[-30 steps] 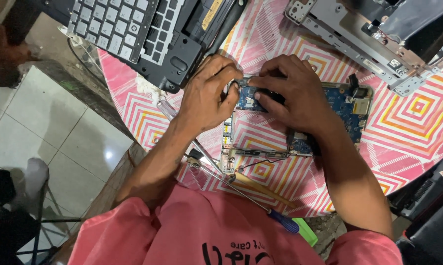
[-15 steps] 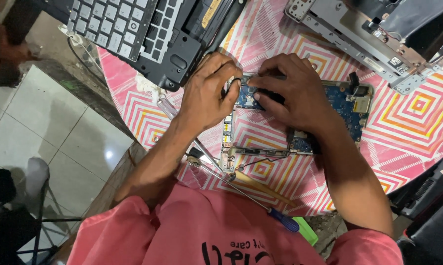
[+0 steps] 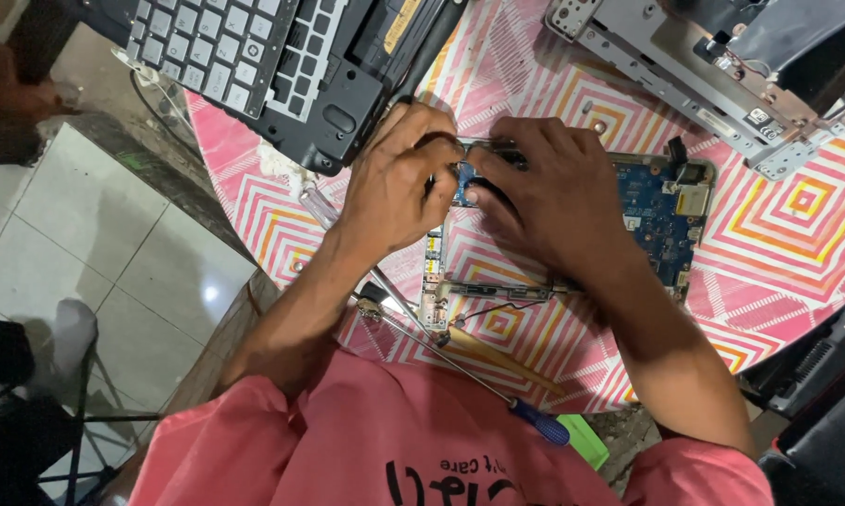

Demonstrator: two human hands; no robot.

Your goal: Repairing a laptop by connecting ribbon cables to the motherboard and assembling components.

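The left hand [image 3: 399, 183] and the right hand [image 3: 549, 192] meet over the left end of a blue circuit board [image 3: 661, 211], close enough that their fingertips almost touch. The left hand is curled, its fingers bent down onto the board's edge, and it seems to pinch a small dark part there; what exactly it holds I cannot tell. The right hand lies flatter, palm down on the board, with its fingers narrow and pressed to the same spot. Compared with the picture of one second ago, both hands stay at the same place on the board; only the fingers of the left hand look a little more closed, and the board has not shifted.

The board lies in the middle of a table cloth [image 3: 797, 234] with pink, orange and white zigzag pattern. Just below the hands a thin metal bracket [image 3: 437, 281] and a few thin wires lie on the cloth. Nearer to the person, a long screwdriver with a blue handle [image 3: 535, 422] lies slanted, and a clear-handled tool [image 3: 324, 211] lies under the left wrist. Above the left hand is a black laptop keyboard case [image 3: 273, 66], and at the top right lies a grey metal frame [image 3: 685, 66]. These things lie as before.
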